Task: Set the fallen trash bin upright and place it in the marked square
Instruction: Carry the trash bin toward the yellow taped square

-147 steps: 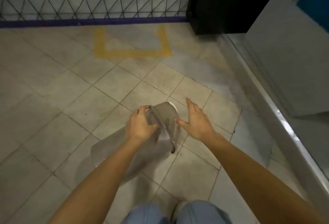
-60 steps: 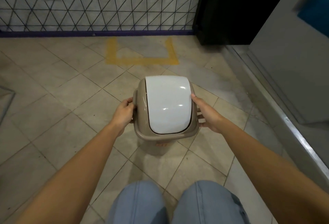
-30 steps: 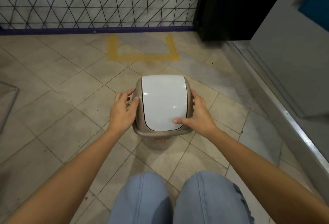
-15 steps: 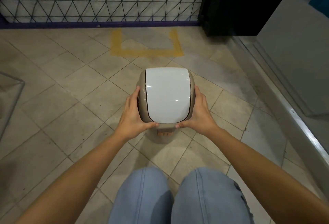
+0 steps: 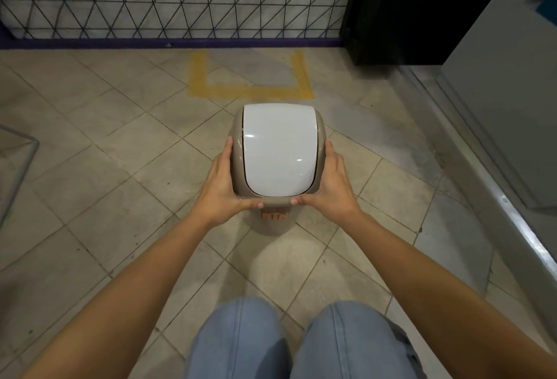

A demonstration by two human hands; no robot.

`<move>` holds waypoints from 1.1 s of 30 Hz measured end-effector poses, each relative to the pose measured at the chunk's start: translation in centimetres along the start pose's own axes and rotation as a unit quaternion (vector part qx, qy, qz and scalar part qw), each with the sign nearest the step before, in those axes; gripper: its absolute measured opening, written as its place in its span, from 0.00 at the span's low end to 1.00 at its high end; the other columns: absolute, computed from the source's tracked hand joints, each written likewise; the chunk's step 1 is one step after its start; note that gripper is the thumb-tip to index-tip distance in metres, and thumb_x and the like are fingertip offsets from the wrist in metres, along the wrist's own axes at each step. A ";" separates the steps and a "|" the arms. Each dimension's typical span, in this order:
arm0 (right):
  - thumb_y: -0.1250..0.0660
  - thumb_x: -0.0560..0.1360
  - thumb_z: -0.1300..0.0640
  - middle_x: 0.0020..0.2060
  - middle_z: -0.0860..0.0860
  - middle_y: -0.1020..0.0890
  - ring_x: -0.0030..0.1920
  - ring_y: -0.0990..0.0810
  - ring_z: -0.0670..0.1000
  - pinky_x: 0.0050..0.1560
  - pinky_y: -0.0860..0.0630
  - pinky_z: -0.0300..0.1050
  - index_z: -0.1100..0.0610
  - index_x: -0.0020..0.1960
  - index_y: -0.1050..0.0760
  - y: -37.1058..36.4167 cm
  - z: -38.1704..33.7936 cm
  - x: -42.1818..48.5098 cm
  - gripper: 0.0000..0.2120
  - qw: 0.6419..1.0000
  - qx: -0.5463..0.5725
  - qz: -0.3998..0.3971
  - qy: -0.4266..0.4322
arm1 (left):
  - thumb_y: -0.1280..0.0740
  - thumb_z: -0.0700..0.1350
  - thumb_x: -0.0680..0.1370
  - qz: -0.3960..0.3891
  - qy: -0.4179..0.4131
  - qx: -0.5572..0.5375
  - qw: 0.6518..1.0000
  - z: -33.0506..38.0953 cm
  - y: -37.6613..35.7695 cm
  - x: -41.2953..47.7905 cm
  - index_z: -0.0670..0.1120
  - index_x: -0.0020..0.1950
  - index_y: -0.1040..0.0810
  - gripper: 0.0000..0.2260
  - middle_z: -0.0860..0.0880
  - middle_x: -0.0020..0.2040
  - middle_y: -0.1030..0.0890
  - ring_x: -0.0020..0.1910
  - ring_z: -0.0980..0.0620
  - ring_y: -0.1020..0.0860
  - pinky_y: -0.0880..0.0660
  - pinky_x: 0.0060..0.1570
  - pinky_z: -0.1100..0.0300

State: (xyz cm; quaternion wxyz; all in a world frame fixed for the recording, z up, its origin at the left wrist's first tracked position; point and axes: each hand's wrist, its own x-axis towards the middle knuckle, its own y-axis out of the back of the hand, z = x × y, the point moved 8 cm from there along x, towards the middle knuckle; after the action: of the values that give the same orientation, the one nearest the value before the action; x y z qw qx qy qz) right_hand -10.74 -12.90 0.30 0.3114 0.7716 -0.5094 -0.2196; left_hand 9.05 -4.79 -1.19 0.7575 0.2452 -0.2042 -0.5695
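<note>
The trash bin (image 5: 278, 149) is upright, a taupe body with a glossy white swing lid, seen from above at the centre of the head view. My left hand (image 5: 221, 187) grips its left side and my right hand (image 5: 330, 185) grips its right side, thumbs along the near rim. The marked square (image 5: 250, 89) is a yellow outline on the floor tiles just beyond the bin, against the wall. The bin stands short of it, its far edge close to the near yellow line. I cannot tell whether the bin's base touches the floor.
A wall with a black triangle grid and a purple skirting (image 5: 180, 42) closes the far side. A black cabinet (image 5: 422, 8) stands at the back right, a grey panel with a metal sill (image 5: 497, 198) runs along the right. A metal frame (image 5: 21, 149) shows at the left edge.
The bin went from lying on its side to upright. Both hands shifted to grip its sides, and it has moved a little farther from me toward the yellow square.
</note>
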 end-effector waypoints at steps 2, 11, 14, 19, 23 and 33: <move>0.17 0.52 0.51 0.71 0.54 0.38 0.72 0.43 0.53 0.70 0.38 0.55 0.54 0.75 0.55 -0.1 0.3 0.5 0.64 1.000 0.008 0.012 -0.012 | 0.19 0.49 0.58 0.009 0.006 -0.001 1.000 -0.3 0.0 0.4 0.50 0.77 0.56 0.59 0.51 0.76 0.42 0.74 0.51 0.42 0.40 0.70 0.53; 0.18 0.54 0.50 0.65 0.52 0.30 0.68 0.35 0.53 0.66 0.32 0.53 0.53 0.72 0.42 0.1 1.3 3.4 0.53 0.998 0.044 0.032 -0.040 | 0.21 0.51 0.61 0.082 0.064 -0.037 0.994 -1.4 -0.1 2.5 0.48 0.73 0.37 0.44 0.47 0.66 0.30 0.65 0.51 0.31 0.34 0.61 0.61; 0.19 0.55 0.50 0.64 0.53 0.30 0.66 0.34 0.52 0.61 0.35 0.41 0.56 0.71 0.39 0.3 1.9 4.4 0.50 0.997 0.044 0.039 -0.053 | 0.20 0.50 0.61 0.099 0.099 -0.060 0.988 -1.8 -0.5 3.3 0.48 0.73 0.37 0.44 0.47 0.66 0.29 0.64 0.50 0.30 0.32 0.61 0.59; 0.19 0.58 0.51 0.63 0.55 0.30 0.65 0.32 0.53 0.56 0.37 0.38 0.58 0.70 0.37 0.5 3.2 6.3 0.46 0.993 0.065 0.044 -0.086 | 0.20 0.46 0.61 0.109 0.113 -0.120 0.980 -1.3 -1.0 4.8 0.46 0.69 0.34 0.41 0.53 0.64 0.27 0.64 0.50 0.27 0.27 0.61 0.53; 0.19 0.58 0.52 0.62 0.54 0.30 0.63 0.30 0.53 0.56 0.37 0.37 0.57 0.70 0.36 0.6 3.3 8.3 0.45 0.993 0.082 0.039 -0.082 | 0.20 0.45 0.61 0.114 0.129 -0.139 0.975 -1.4 -1.2 6.2 0.47 0.69 0.34 0.40 0.56 0.60 0.27 0.61 0.52 0.26 0.27 0.58 0.57; 0.21 0.62 0.53 0.60 0.55 0.29 0.62 0.28 0.54 0.61 0.33 0.42 0.56 0.71 0.36 0.9 3.4 12.2 0.42 0.994 0.073 0.008 -0.083 | 0.20 0.41 0.61 0.114 0.204 -0.185 0.955 -3.0 -1.5 9.7 0.46 0.76 0.44 0.49 0.47 0.71 0.32 0.68 0.48 0.31 0.31 0.66 0.48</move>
State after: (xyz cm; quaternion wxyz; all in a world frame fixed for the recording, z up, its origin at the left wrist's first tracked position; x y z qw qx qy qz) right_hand -8.85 -25.25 -1.71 0.2126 0.7674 -0.5542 -0.2425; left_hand 12.29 -14.05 -4.19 0.8752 0.1867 0.0368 -0.4447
